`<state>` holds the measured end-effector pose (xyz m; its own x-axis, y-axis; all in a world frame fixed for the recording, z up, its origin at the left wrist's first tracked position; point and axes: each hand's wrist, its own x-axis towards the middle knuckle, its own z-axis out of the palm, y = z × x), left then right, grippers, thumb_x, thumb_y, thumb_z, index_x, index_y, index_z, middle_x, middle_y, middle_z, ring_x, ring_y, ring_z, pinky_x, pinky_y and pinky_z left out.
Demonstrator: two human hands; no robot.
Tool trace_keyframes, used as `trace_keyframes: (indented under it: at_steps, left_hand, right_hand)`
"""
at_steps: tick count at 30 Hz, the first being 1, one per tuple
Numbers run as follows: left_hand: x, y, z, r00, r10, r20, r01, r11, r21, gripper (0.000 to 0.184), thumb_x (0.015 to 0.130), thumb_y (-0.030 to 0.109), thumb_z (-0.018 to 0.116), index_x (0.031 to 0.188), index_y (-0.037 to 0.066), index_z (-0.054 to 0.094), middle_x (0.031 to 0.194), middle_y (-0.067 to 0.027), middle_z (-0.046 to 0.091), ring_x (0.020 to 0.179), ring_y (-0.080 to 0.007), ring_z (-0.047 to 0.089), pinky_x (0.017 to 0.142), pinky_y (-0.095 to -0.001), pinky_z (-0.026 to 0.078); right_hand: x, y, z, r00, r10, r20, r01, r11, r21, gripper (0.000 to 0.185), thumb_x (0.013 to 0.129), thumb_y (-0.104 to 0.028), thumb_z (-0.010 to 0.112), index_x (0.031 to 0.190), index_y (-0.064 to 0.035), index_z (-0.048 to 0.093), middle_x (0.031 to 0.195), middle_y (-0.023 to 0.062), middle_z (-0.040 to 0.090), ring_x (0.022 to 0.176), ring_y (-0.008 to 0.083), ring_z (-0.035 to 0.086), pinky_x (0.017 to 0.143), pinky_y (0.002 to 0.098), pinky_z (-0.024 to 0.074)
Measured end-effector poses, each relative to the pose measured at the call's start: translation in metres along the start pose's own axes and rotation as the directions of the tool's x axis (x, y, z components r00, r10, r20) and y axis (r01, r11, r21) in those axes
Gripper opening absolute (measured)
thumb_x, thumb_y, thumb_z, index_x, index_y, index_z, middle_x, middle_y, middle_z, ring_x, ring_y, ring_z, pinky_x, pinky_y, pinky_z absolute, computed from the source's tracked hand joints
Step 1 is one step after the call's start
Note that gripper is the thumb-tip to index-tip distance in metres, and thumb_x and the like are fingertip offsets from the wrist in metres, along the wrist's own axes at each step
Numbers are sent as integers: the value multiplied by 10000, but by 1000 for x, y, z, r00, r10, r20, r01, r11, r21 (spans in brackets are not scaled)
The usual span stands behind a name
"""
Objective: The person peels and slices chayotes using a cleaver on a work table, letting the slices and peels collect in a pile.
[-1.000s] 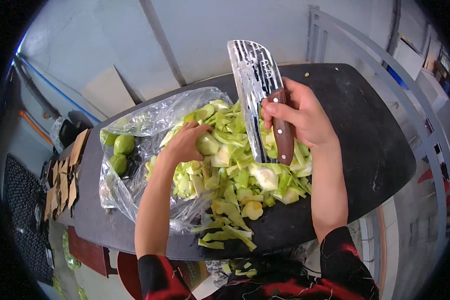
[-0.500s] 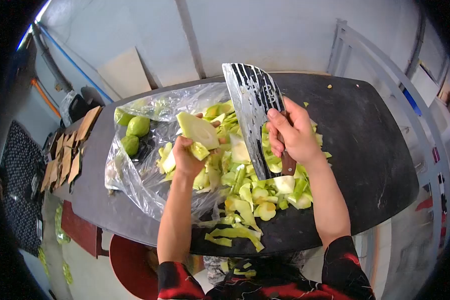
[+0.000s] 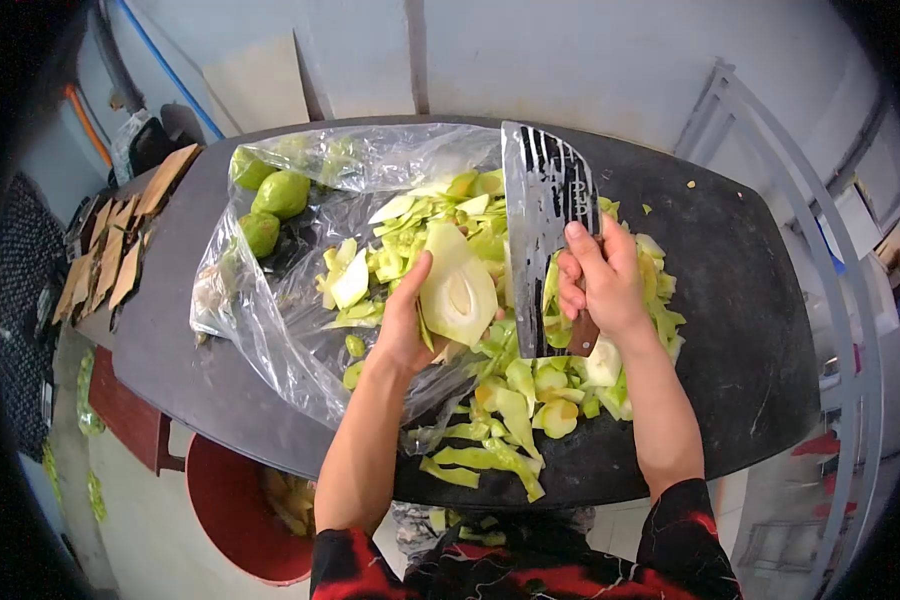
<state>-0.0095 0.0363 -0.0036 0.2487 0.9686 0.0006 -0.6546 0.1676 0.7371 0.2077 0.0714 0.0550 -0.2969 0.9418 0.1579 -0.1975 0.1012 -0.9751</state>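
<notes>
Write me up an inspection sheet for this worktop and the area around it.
Surface: dark tabletop, with faint pale marks on its right side.
Job's things: cleaver with a streaked blade; halved green fruit; whole green fruits at the clear plastic bag.
Clutter: cut pieces and peelings heaped on the bag and tabletop.
Hands: left hand holds the halved fruit; right hand grips the cleaver upright.
Cables: blue line by the wall, cable or pipe, cannot tell.
Surroundings: wall behind, metal railing at right, red tub on the floor.
</notes>
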Motion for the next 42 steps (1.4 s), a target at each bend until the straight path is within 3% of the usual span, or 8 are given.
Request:
trace_keyframes:
  at_steps: [4,12,19,25,28,35,40,42]
  left_hand:
    - [-1,-5,3,999,-34,-6,34,998,-45,649,977,552,429,1422,81,389,1172,-188,615,958,-325,677,821,-441,567]
    - [-4,-9,10,998,1,67,0,1000,-20,684,989,507,444,1516,105,278,1217,-101,581,1067,-215,611,890,-396,535]
    - [-8,-7,14,988,9,153,0,998,-57,703,983,504,461,1517,86,275,1220,-96,573,1073,-205,607,898,-377,530]
    - [-7,-12,17,997,32,66,-28,998,-55,688,971,502,483,1492,85,314,1189,-83,575,1049,-193,607,887,-366,530]
    - [-7,-17,21,1000,26,17,-27,999,25,748,948,551,487,1495,76,301,1229,-133,592,1086,-251,622,921,-400,523]
    - [-6,-17,26,999,35,31,-35,999,-4,733,930,522,543,1472,69,348,1209,-84,556,1074,-194,578,883,-351,517]
    - [-15,-8,34,999,-36,10,36,998,54,718,942,512,522,1474,64,342,1273,-104,552,1122,-209,580,936,-376,505]
    - [-12,-8,37,998,58,-35,-61,995,-82,705,951,506,507,1478,69,338,1309,-110,544,1150,-217,577,971,-389,490]
  right_hand:
    - [1,2,4,1000,28,-12,-28,998,60,186,1026,-264,507,1023,-81,472,644,-5,428,410,69,414,363,261,393]
    - [0,2,6,997,38,-65,-32,996,88,163,1027,-257,504,1022,-98,468,652,-6,427,422,70,399,366,263,389]
    - [0,0,7,996,37,-82,-30,996,84,164,1026,-251,503,961,-109,452,649,-12,425,412,64,399,344,256,390]
    - [-1,0,11,995,11,-97,-4,998,67,159,1023,-254,509,968,-114,457,642,-17,421,406,61,391,339,255,388]
    - [-2,1,8,995,3,-104,6,997,82,154,1024,-255,506,976,-116,459,643,-18,421,405,60,389,340,253,389]
    - [-1,3,8,991,-4,-132,18,994,108,146,1028,-255,496,990,-118,465,642,-20,423,403,60,388,340,250,388]
    - [-1,1,1,996,86,26,-89,991,104,173,1025,-264,509,1001,-102,455,628,-16,408,413,68,405,353,262,394]
    - [-7,2,7,989,136,51,-141,984,109,173,1025,-264,508,1000,-101,456,629,-17,408,414,67,406,354,263,396]
